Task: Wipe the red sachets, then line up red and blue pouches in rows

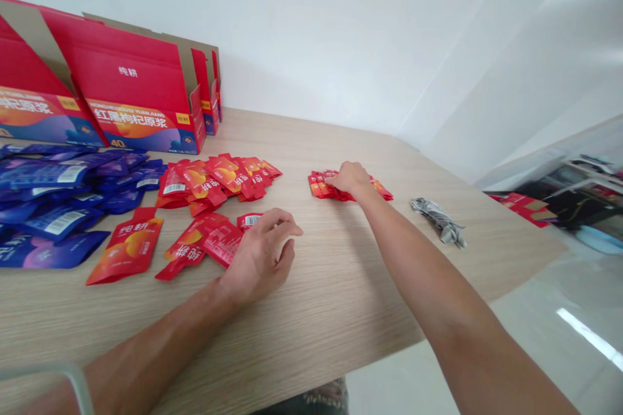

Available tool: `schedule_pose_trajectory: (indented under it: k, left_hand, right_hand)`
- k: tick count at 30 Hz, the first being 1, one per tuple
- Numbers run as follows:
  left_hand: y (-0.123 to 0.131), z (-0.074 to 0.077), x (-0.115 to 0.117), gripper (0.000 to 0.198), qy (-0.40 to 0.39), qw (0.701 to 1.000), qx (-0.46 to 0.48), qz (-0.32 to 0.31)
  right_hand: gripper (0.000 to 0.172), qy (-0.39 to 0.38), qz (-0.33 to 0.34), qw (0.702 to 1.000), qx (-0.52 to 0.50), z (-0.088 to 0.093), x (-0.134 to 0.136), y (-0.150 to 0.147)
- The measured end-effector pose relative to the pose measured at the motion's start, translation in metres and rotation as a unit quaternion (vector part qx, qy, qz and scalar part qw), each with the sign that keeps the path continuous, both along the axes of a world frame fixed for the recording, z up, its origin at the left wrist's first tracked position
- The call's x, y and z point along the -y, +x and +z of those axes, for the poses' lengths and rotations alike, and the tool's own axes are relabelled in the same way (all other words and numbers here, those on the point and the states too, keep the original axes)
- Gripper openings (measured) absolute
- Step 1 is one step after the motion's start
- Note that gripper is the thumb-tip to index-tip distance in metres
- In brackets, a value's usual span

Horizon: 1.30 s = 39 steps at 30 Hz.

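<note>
Palm down, my right hand (pixel 353 178) reaches onto red pouches (pixel 318 188) beneath its fingers; whether it grips any, I can't tell. My left hand (pixel 263 256), nearer, curls half-open, empty. Pale table (pixel 311 318) lies below both, white wall (pixel 311 45) beyond.

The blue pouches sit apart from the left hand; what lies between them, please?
In the head view, red pouches lie between the blue pouches and the left hand.
</note>
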<state>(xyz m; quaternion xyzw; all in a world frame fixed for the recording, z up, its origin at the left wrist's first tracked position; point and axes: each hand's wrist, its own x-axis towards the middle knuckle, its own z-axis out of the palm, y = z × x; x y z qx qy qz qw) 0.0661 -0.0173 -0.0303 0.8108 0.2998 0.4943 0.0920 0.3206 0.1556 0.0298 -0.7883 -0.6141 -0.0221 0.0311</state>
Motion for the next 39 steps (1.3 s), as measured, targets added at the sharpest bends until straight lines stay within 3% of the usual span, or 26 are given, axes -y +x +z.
schedule_pose_trajectory:
  k: [13,16,18,20,22,26,29,32,35,39]
  left_hand:
    - [-0.006,0.009,-0.003,0.024,-0.016,1.000,0.007,0.014]
    - [-0.019,0.018,-0.015,0.020,-0.003,0.998,0.033,0.057]
    - [-0.030,0.023,-0.025,0.019,0.003,0.992,0.058,0.113]
    - [-0.040,0.027,-0.033,0.019,-0.003,0.983,0.080,0.167]
    - [-0.047,0.027,-0.040,0.019,-0.013,0.975,0.096,0.201]
    - [-0.054,0.022,-0.045,0.020,-0.038,0.969,0.100,0.223]
    - [-0.054,0.016,-0.047,0.020,-0.055,0.970,0.092,0.217]
    - [-0.054,0.010,-0.049,0.019,-0.067,0.972,0.084,0.207]
    - [-0.056,0.004,-0.053,0.018,-0.093,0.970,0.082,0.207]
    - [-0.057,0.003,-0.056,0.018,-0.117,0.966,0.084,0.215]
  right_hand:
    - [0.063,-0.013,0.001,1.000,0.025,0.000,0.011,-0.004]
    - [0.060,0.009,0.014,0.999,0.033,0.003,0.024,-0.014]
    - [0.055,0.052,0.070,0.996,0.010,0.003,0.041,-0.031]
    - [0.044,0.060,0.159,0.983,-0.069,-0.001,0.063,-0.056]
    - [0.038,0.015,0.237,0.958,-0.163,-0.008,0.085,-0.085]
    - [0.053,-0.040,0.304,0.938,-0.162,-0.024,0.110,-0.132]
    - [0.050,-0.056,0.312,0.936,-0.154,-0.034,0.108,-0.146]
    - [0.037,-0.078,0.302,0.918,-0.245,-0.042,0.101,-0.145]
    - [0.026,-0.085,0.267,0.886,-0.370,-0.047,0.097,-0.136]
    - [0.026,-0.100,0.196,0.823,-0.524,-0.044,0.094,-0.120]
